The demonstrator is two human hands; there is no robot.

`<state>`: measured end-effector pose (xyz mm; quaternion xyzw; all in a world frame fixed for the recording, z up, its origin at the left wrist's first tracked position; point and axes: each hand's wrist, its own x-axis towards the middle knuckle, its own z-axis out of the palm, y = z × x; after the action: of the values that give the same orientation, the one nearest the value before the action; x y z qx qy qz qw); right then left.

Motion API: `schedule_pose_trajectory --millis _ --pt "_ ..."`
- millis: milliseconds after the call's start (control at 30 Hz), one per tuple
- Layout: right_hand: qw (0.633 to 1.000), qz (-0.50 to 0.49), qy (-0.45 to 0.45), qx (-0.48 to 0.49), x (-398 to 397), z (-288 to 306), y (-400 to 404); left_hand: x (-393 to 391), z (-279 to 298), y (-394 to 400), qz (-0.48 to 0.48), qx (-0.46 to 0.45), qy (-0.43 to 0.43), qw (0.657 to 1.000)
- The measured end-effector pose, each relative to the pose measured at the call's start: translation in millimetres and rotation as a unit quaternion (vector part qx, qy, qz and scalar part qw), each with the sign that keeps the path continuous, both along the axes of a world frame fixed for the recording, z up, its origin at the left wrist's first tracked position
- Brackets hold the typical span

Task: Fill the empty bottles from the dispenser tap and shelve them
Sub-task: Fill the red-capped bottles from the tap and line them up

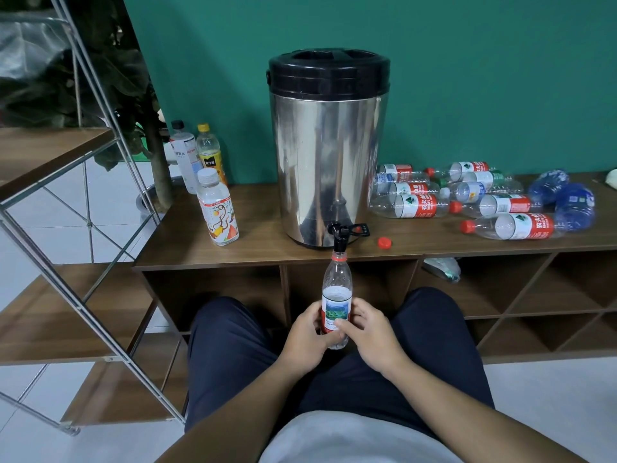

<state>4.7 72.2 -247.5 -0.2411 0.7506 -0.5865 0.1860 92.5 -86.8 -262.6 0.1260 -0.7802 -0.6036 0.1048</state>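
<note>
Clear bottle under tap | left hand grips it | right hand grips it

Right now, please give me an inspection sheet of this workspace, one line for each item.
Surface: wooden cabinet top, open compartments below.
Job's things: steel dispenser; uncapped bottle held under tap; loose red cap.
Clutter: empty bottles lying at right; three standing bottles at left.
Grippers: left hand and right hand both grip the bottle.
Cables: nothing seen.
Surroundings: green wall, metal shelf rack, plant.
</note>
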Motion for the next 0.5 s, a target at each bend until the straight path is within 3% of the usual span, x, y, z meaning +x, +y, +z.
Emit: schedule_pose_trajectory --millis 500 --pt "1.000 0.000 0.004 0.004 2.1 2.8 1.0 0.7 1.3 0.9 -0.004 -0.002 -0.001 1.000"
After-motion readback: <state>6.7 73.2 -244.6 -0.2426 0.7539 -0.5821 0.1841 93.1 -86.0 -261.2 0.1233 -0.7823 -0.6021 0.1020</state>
